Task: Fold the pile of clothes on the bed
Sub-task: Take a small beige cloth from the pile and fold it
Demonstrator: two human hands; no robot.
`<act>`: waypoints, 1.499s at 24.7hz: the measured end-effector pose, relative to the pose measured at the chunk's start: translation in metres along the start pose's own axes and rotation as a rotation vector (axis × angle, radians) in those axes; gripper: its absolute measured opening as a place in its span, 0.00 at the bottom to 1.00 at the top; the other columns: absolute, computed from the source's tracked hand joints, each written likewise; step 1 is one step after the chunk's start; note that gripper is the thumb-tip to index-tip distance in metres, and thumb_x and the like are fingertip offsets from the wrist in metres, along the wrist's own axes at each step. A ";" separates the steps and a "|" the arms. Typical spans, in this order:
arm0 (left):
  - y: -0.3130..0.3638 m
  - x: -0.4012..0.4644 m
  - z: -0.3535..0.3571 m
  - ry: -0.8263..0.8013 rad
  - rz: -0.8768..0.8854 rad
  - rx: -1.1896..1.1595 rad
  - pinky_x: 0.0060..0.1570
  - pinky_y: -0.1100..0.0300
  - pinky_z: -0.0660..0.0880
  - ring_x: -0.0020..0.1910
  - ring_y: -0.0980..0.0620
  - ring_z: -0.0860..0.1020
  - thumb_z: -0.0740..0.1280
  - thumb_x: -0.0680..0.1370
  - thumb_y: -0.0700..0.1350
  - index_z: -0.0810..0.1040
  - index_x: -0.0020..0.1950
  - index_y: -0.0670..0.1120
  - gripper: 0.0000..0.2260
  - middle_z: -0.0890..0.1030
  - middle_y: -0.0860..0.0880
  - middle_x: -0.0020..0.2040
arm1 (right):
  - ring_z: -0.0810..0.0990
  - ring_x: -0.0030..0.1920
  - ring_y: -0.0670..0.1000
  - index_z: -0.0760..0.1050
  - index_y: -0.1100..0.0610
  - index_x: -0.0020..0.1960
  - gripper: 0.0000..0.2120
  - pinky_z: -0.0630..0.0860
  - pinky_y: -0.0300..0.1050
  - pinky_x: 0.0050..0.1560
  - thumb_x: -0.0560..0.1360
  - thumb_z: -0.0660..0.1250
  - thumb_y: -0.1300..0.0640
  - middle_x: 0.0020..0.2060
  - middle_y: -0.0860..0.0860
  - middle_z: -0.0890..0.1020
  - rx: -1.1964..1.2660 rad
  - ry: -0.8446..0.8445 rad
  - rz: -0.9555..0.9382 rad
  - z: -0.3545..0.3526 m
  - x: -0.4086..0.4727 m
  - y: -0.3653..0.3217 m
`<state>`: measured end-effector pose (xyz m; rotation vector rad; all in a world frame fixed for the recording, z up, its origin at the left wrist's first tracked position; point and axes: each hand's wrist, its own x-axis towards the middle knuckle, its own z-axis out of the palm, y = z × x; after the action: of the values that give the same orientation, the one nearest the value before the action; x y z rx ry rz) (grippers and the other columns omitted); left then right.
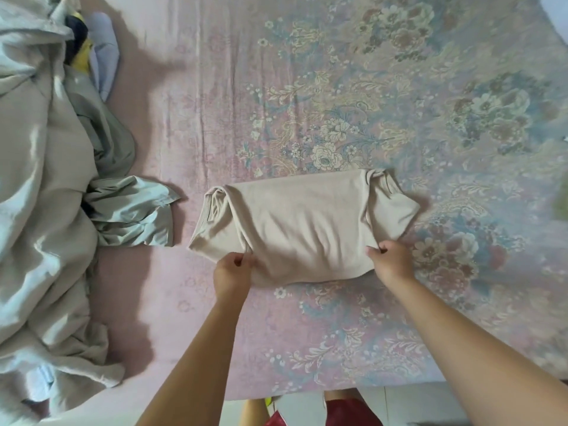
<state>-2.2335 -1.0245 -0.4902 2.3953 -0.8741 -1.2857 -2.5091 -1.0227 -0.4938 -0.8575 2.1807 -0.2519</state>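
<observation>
While both arms reached forward over the bed (190, 118), a beige shirt (301, 219) lay partly folded on its floral sheet, near the front edge and roughly in the middle. The left hand (232, 270) pinched the shirt's near edge toward its left side, fingers curled onto the cloth, so that grip was clamped on the shirt. The right hand (390, 261) pinched the same near edge at the right, thumb and fingers closed on the fabric in the same way. A sleeve stuck out at the shirt's right end, and folded layers bunched at its left end. The near edge sagged a little between the two hands.

To the left, well apart from the shirt, a pile (46, 195) of crumpled grey-green and beige clothes covered that side of the bed. A yellow and dark item (78, 41) and a pale blue one (106, 56) showed at the pile's far end. Red shorts (338, 413) appeared at the bottom edge, below the bed.
</observation>
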 end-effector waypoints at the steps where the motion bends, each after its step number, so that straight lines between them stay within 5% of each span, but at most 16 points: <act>1: -0.002 0.002 -0.003 0.022 -0.002 -0.011 0.29 0.63 0.65 0.37 0.49 0.72 0.66 0.78 0.45 0.76 0.43 0.40 0.09 0.75 0.50 0.35 | 0.62 0.26 0.51 0.59 0.56 0.29 0.21 0.55 0.46 0.28 0.75 0.66 0.58 0.24 0.51 0.64 -0.011 0.029 -0.006 -0.004 0.002 0.001; 9: -0.014 0.000 -0.010 0.032 -0.087 -0.039 0.31 0.60 0.67 0.39 0.47 0.74 0.64 0.79 0.49 0.75 0.47 0.41 0.11 0.76 0.47 0.38 | 0.71 0.32 0.54 0.68 0.61 0.34 0.14 0.61 0.44 0.30 0.77 0.65 0.57 0.27 0.53 0.71 -0.015 0.038 0.001 -0.015 0.006 0.013; 11: -0.009 0.000 -0.013 0.150 -0.102 -0.174 0.39 0.56 0.73 0.43 0.46 0.75 0.67 0.77 0.50 0.71 0.56 0.40 0.15 0.77 0.45 0.44 | 0.74 0.40 0.56 0.72 0.62 0.45 0.07 0.66 0.47 0.35 0.77 0.65 0.58 0.37 0.55 0.76 -0.097 0.092 -0.023 -0.011 -0.003 0.009; 13: -0.004 0.009 -0.019 0.274 -0.129 -0.334 0.49 0.54 0.74 0.48 0.47 0.75 0.70 0.76 0.47 0.65 0.63 0.36 0.23 0.76 0.42 0.49 | 0.75 0.51 0.59 0.72 0.61 0.58 0.13 0.72 0.49 0.46 0.76 0.66 0.59 0.52 0.59 0.77 -0.406 0.149 -0.216 -0.003 -0.014 0.004; 16: 0.010 0.026 -0.032 0.257 -0.164 -0.545 0.47 0.55 0.75 0.48 0.47 0.77 0.70 0.74 0.39 0.73 0.56 0.36 0.14 0.77 0.41 0.47 | 0.67 0.67 0.60 0.70 0.58 0.69 0.22 0.69 0.52 0.63 0.75 0.66 0.63 0.68 0.58 0.68 -0.610 -0.036 -0.646 0.019 -0.029 -0.002; 19: 0.029 0.018 -0.027 0.103 0.095 -0.370 0.39 0.53 0.74 0.39 0.49 0.74 0.66 0.74 0.36 0.74 0.44 0.40 0.01 0.75 0.45 0.38 | 0.60 0.72 0.58 0.65 0.55 0.72 0.23 0.62 0.49 0.69 0.77 0.61 0.63 0.74 0.55 0.61 -0.580 -0.158 -0.558 0.033 -0.036 0.002; 21: 0.047 -0.001 -0.009 -0.110 0.413 -0.113 0.37 0.56 0.72 0.35 0.51 0.72 0.67 0.76 0.39 0.77 0.47 0.41 0.02 0.73 0.49 0.38 | 0.61 0.72 0.59 0.68 0.59 0.70 0.21 0.62 0.51 0.69 0.78 0.60 0.63 0.72 0.57 0.64 -0.495 -0.088 -0.526 0.033 -0.039 0.005; 23: 0.055 -0.013 0.007 -0.296 0.556 -0.028 0.42 0.62 0.76 0.41 0.53 0.76 0.67 0.78 0.43 0.77 0.60 0.44 0.12 0.74 0.51 0.45 | 0.65 0.69 0.62 0.70 0.64 0.67 0.19 0.64 0.55 0.68 0.76 0.61 0.66 0.68 0.61 0.69 -0.386 -0.003 -0.545 0.025 -0.036 0.005; 26: 0.042 -0.009 0.009 -0.172 0.676 0.099 0.58 0.58 0.73 0.59 0.48 0.75 0.63 0.80 0.42 0.70 0.71 0.42 0.19 0.73 0.44 0.63 | 0.68 0.66 0.62 0.66 0.65 0.69 0.22 0.68 0.55 0.64 0.77 0.64 0.63 0.66 0.62 0.70 -0.269 0.158 -0.366 0.001 -0.008 -0.003; 29: 0.007 -0.001 0.009 -0.250 0.889 0.758 0.74 0.54 0.48 0.77 0.49 0.47 0.54 0.83 0.48 0.52 0.78 0.45 0.25 0.48 0.47 0.79 | 0.72 0.61 0.62 0.67 0.65 0.64 0.22 0.70 0.52 0.56 0.75 0.68 0.57 0.61 0.62 0.73 0.062 0.277 0.055 -0.012 0.033 -0.012; 32: -0.013 -0.005 0.021 -0.381 0.895 0.846 0.75 0.53 0.40 0.75 0.52 0.35 0.52 0.83 0.50 0.46 0.78 0.48 0.26 0.35 0.51 0.76 | 0.77 0.50 0.54 0.73 0.65 0.57 0.15 0.71 0.44 0.48 0.73 0.70 0.61 0.54 0.60 0.79 0.561 0.223 0.300 -0.021 0.059 -0.024; 34: -0.010 -0.008 0.024 -0.338 0.869 0.565 0.76 0.54 0.45 0.76 0.52 0.41 0.57 0.82 0.46 0.55 0.77 0.45 0.24 0.43 0.50 0.77 | 0.76 0.44 0.51 0.76 0.62 0.52 0.07 0.70 0.43 0.43 0.74 0.68 0.63 0.49 0.59 0.81 0.515 0.185 0.217 -0.022 0.054 -0.031; 37: -0.001 -0.010 0.024 -0.174 0.705 0.210 0.71 0.52 0.61 0.70 0.50 0.62 0.62 0.80 0.39 0.70 0.69 0.42 0.17 0.64 0.48 0.72 | 0.71 0.34 0.47 0.71 0.54 0.40 0.08 0.66 0.39 0.33 0.73 0.66 0.66 0.34 0.47 0.75 0.145 0.079 -0.388 -0.016 0.022 -0.040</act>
<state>-2.2567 -1.0164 -0.4973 1.8256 -1.7708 -1.1462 -2.5116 -1.0688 -0.4790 -1.1988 2.0228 -0.6359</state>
